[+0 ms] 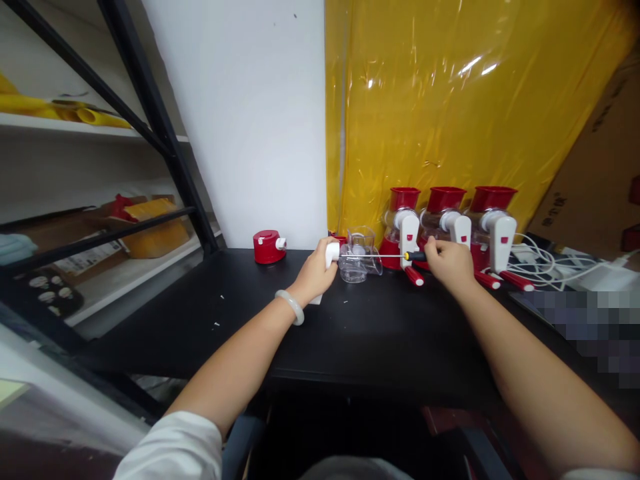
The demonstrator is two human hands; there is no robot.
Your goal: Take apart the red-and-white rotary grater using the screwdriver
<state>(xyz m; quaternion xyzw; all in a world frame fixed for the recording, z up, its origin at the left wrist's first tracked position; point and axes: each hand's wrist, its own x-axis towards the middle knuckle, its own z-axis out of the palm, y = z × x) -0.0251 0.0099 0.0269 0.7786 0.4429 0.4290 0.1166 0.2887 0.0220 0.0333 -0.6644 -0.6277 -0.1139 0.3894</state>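
Observation:
My left hand [316, 270], with a pale bangle on its wrist, is closed around a white plastic part [332, 253]. In my right hand [451, 263] is the black and yellow handle of a screwdriver [383, 255]. Its long shaft points left, and the tip reaches the white part. A clear plastic housing [355, 265] stands on the black table just behind the shaft. To the left of my left hand sits a round red base [269, 247] with a small white knob.
Three assembled red and white grinders [409, 230] with red-ended handles stand at the back right. White cables [545, 263] lie beside them. A black-framed shelf [135, 137] is on the left. Behind the black table [360, 347] are a white panel and yellow plastic sheeting [450, 100].

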